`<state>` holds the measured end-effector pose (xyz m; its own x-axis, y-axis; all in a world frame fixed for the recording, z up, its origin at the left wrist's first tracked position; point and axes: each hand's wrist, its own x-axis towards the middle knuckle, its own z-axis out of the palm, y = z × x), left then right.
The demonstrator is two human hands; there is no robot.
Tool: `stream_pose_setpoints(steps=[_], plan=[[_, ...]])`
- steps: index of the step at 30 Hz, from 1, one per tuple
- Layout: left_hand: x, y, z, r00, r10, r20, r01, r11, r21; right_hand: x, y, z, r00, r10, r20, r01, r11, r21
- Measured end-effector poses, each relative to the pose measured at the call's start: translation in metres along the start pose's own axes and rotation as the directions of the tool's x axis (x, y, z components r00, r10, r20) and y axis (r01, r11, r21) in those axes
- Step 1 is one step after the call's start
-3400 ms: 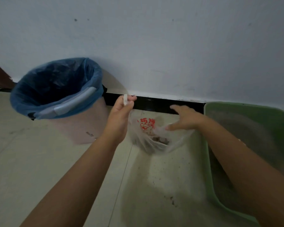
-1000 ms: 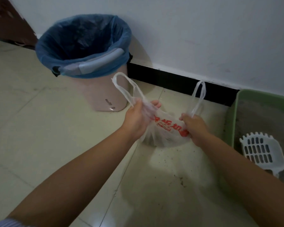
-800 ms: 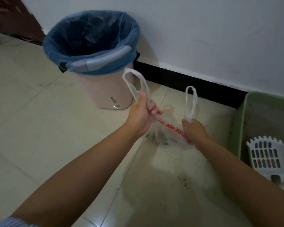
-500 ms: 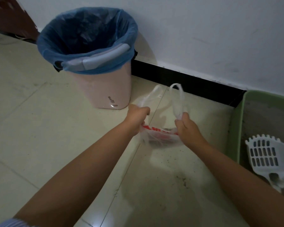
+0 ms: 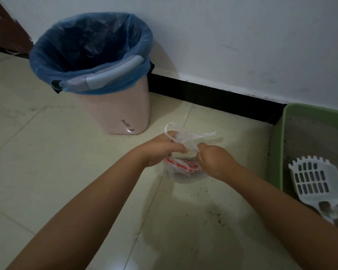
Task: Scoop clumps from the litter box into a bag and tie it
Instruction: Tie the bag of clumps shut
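Plastic bag (image 5: 183, 168), thin and clear with red print on its side, hangs low over the tiled floor (image 5: 47, 162), between the two hands and a little under them. Something dark shows through its bottom, but what it is I cannot tell. The two white handles of the bag (image 5: 185, 136) are gathered and crossed above the bag's mouth, and their loose ends stick out to the left and to the right.

The left hand (image 5: 160, 151) has its fingers curled around the bunched handle plastic and pinches it. The right hand (image 5: 213, 158) is also closed on the plastic, its fingertips meeting those of the left hand at the gathered part.

On the right stands the green litter box (image 5: 275, 152) against the wall, with grey litter (image 5: 310, 139) inside. A white slotted scoop (image 5: 312, 180) lies in the litter, its handle toward the camera. Some dark grains (image 5: 217, 217) are scattered on the floor in front of the box.

To the left and behind the hands stands a pink bin (image 5: 121, 112) with a blue liner (image 5: 90, 49) folded over its rim. It is near the black baseboard (image 5: 213, 96) under the white wall (image 5: 242, 36).
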<state>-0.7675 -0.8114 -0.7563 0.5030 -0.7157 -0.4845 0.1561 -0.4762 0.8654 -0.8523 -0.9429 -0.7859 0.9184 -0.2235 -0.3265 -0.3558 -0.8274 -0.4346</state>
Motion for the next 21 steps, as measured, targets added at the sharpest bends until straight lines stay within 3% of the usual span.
stream_pose_setpoints(steps=[5,7,10,13,15,18,21], plan=[[0.0,0.0,0.011,0.985,0.021,-0.173,-0.015,0.999,0.032,-0.007,-0.002,0.001,0.989,-0.033,0.142,0.022,0.997,0.074],[0.002,-0.002,0.014,0.976,-0.008,-0.218,0.007,1.0,-0.005,-0.012,-0.001,0.002,0.969,-0.13,0.21,0.072,0.962,0.264],[0.0,-0.005,0.009,0.996,0.032,-0.087,-0.039,0.996,-0.084,-0.015,0.003,-0.006,0.975,-0.049,0.218,-0.023,0.949,0.315],[-0.003,-0.004,0.003,0.994,0.071,0.079,-0.079,0.992,0.099,-0.011,0.011,-0.018,0.987,-0.029,0.156,-0.017,0.959,0.284],[-0.003,-0.001,0.004,0.993,0.054,0.106,-0.08,0.964,0.252,-0.009,0.014,-0.023,0.995,-0.015,0.099,-0.019,0.943,0.331],[0.0,-0.002,0.005,0.992,0.126,0.025,-0.126,0.918,0.376,-0.01,0.018,-0.022,0.999,0.02,0.049,-0.041,0.876,0.48],[0.004,-0.007,0.006,0.964,0.221,-0.147,-0.183,0.954,0.238,-0.015,0.017,-0.027,0.997,-0.016,0.072,-0.026,0.834,0.552]])
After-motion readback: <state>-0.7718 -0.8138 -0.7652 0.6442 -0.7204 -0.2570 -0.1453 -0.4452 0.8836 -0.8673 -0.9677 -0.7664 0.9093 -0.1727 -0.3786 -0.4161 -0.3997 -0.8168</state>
